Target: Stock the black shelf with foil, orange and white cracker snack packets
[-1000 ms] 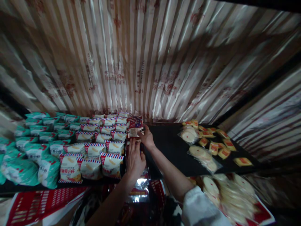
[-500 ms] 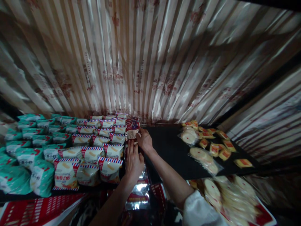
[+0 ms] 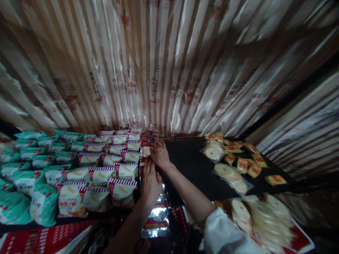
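Note:
A red snack packet lies at the back of the shelf, just right of the rows of white snack bags. My right hand rests on its right side, fingers stretched over the front. Closer to me, my left hand lies flat with its fingers extended toward the packet's near end, over another packet it mostly covers. Below the left wrist, shiny silver-and-red packaging shows at the shelf's front edge. What lies under both palms is hidden.
Teal snack bags stand in rows at far left. On the black shelf to the right lie clear-wrapped round flat pieces and small yellow packets. Below are a red basket and more wrapped rounds. Printed sheeting hangs behind.
My right hand has shifted slightly toward the back, its fingers now more spread over the red packet. My left hand stays nearly in place. The view has shifted a little.

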A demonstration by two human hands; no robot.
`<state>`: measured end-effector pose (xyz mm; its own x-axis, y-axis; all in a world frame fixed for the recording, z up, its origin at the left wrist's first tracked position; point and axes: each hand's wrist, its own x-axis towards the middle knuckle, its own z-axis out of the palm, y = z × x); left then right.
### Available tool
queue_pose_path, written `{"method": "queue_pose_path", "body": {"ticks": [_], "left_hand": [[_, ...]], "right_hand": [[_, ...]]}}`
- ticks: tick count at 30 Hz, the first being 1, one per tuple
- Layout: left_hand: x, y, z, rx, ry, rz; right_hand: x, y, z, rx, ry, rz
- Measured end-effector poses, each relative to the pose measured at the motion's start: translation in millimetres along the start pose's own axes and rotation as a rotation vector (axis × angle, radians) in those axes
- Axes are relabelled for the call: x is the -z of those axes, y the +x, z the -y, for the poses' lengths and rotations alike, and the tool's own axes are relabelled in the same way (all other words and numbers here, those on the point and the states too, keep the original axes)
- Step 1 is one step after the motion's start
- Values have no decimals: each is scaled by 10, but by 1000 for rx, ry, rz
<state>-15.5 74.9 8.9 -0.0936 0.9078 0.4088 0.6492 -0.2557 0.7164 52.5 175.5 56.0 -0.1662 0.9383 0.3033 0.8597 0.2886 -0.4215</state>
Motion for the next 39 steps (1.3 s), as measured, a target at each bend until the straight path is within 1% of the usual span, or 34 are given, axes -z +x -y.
{"method": "queue_pose_path", "body": {"ticks": [2,5,8,11,13,15,17,19,21,22,24,26,27,28,29,30,31,32,33,34,36,38,39], "left_hand": [[-2,-3,-4,9,-10,21],[-7,-9,-5,23,-2,50],[-18,-15,4,37,10,75],[-24,-13,10,36,23,76],[-14,-2,-1,22,29,64],[25,12,-30,-1,41,50],[110,5,-83,-30,55,34],[251,-62,-155,-71,39,22],[433,-229,-233,-128,-37,30],[529,-358,-267,-158,-93,47],[708,-702,-309,-220,-208,105],[844,-1132,-297,-247,-297,201],[889,-1361,-266,-228,-324,280],[919,-1585,-218,-172,-319,373],[935,-1795,-156,-95,-285,498],[941,-1979,-85,-5,-236,606],[937,-2130,-11,64,-178,674],[928,-2243,61,117,-121,718],[914,-2315,123,167,-67,757],[895,-2347,174,205,-16,780],[844,-2310,242,242,67,806],[772,-2188,291,260,127,855],[727,-2115,323,278,153,900]], "right_hand": [[-67,115,-15,28,-4,59],[-140,235,-6,-10,-45,121],[-170,267,28,-27,-77,175],[-188,259,51,-20,-86,181],[-200,256,49,-22,-65,154],[-199,248,35,-26,-16,97],[-165,202,11,-31,60,9],[-89,81,-20,-39,167,-96],[17,-143,-59,-61,302,-192],[72,-296,-82,-89,375,-235],[169,-672,-131,-190,530,-317],[230,-1120,-180,-346,698,-395],[243,-1360,-203,-435,777,-429],[243,-1602,-225,-518,830,-453],[230,-1842,-244,-597,844,-485],[203,-2073,-258,-668,833,-481],[162,-2289,-265,-732,794,-468],[107,-2486,-264,-772,771,-396],[40,-2660,-252,-808,775,-329],[-36,-2809,-229,-815,785,-230],[-202,-3029,-151,-778,762,-3],[-363,-3154,-48,-672,702,243],[-436,-3186,6,-617,679,342]]}}
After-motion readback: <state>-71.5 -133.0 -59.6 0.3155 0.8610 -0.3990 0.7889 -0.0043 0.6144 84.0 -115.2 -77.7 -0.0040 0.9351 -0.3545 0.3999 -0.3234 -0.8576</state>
